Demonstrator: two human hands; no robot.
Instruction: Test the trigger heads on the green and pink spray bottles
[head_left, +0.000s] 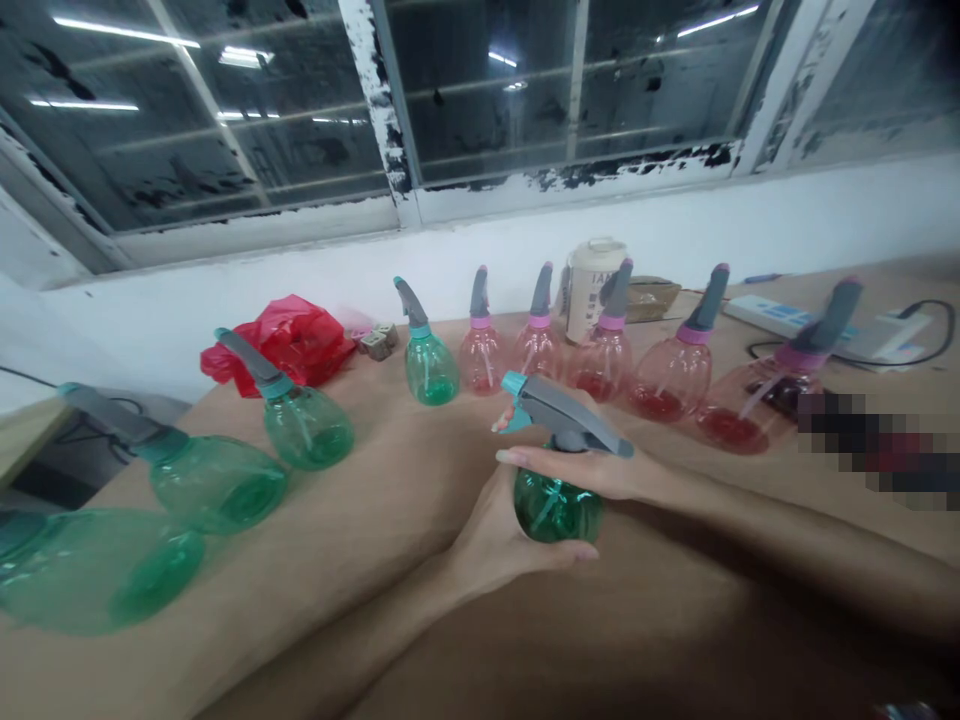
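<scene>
In the head view, a green spray bottle (559, 508) with a grey and turquoise trigger head is held between both hands near the middle of the table. My left hand (499, 530) cups the body from the left, its thumb along the lower front. Around the neck, just below the spray head, my right hand (592, 468) is closed, with its thumb pointing left. Some of its fingers are hidden behind the bottle; fingertips show by the trigger. The bottle stands nearly upright, and whether its base touches the table I cannot tell.
Several green spray bottles (309, 428) line the left side of the table (405, 500). Several pink ones (671, 375) curve along the back right. Behind are a red plastic bag (289, 340), a pale printed container (592, 290) and a white power strip (780, 315) with a black cable.
</scene>
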